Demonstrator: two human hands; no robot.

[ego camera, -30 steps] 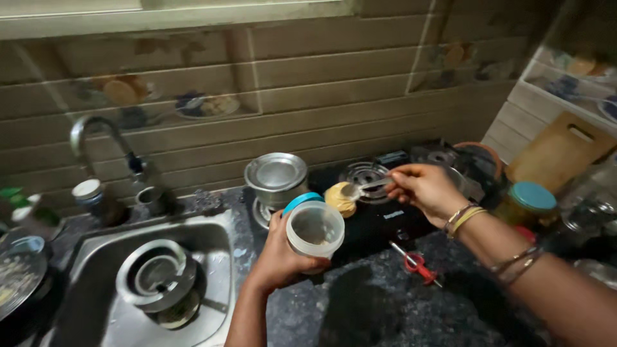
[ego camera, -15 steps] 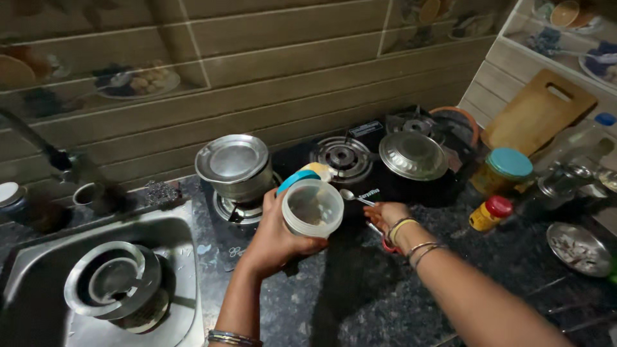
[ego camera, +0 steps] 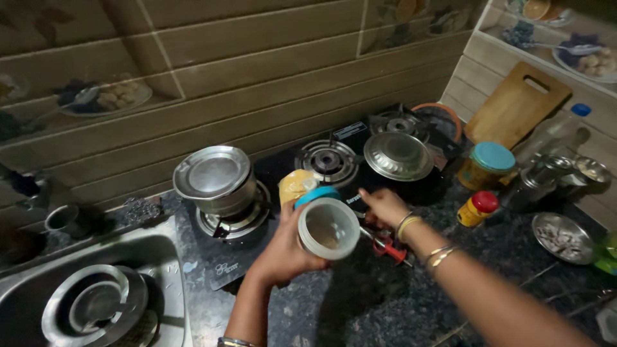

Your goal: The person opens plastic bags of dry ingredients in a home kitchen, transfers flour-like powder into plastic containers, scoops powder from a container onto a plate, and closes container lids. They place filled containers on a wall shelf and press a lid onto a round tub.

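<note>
A clear round plastic jar (ego camera: 329, 228) is clamped in the left hand's (ego camera: 283, 250) fingers; the right hand (ego camera: 384, 207), fingers loosely apart, is rested by the black glass stove (ego camera: 283, 173).

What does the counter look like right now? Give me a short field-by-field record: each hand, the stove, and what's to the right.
left hand: holds a clear round container, tilted, open mouth toward the camera
right hand: low at the stove edge, behind the container; grip hidden
lighter: red-handled, lying on the counter by the right hand
stove: steel pot with lid on the left burner, steel lid on the right
right side: teal-lidded jar, yellow bottle with red cap, wooden cutting board
</note>
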